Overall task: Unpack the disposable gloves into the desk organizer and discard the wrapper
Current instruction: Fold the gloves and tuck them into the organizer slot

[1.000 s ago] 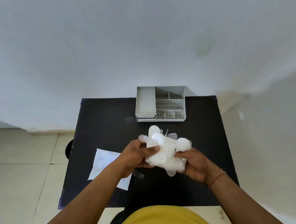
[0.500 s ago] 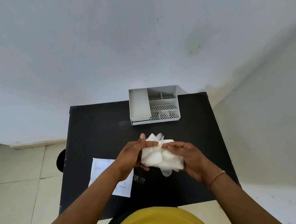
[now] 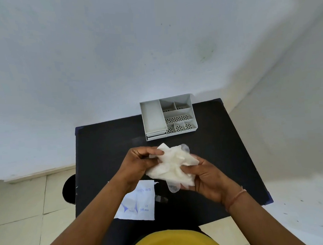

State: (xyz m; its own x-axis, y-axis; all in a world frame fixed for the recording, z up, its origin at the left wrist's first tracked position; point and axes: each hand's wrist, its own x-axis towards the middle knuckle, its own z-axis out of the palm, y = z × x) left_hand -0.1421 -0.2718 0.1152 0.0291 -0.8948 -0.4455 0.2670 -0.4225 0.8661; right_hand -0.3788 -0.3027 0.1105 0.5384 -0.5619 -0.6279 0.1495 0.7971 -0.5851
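Note:
A crumpled wad of translucent white disposable gloves (image 3: 173, 166) is held over the middle of the black table (image 3: 106, 149). My left hand (image 3: 138, 164) pinches its upper left corner. My right hand (image 3: 204, 178) grips its lower right side from below. The grey desk organizer (image 3: 154, 117), with one long tray and several perforated compartments, stands at the table's far edge, just beyond the gloves. The flat white wrapper (image 3: 140, 204) with blue print lies on the table under my left forearm.
A small scrap of clear plastic (image 3: 161, 198) lies beside the wrapper. White walls close in behind and to the right of the table. A round black object (image 3: 69, 189) shows on the tiled floor at the table's left edge.
The glove wad has been squeezed flatter and more compact between both hands. My right hand has shifted from over the wad to under its lower right side. The camera view has tilted.

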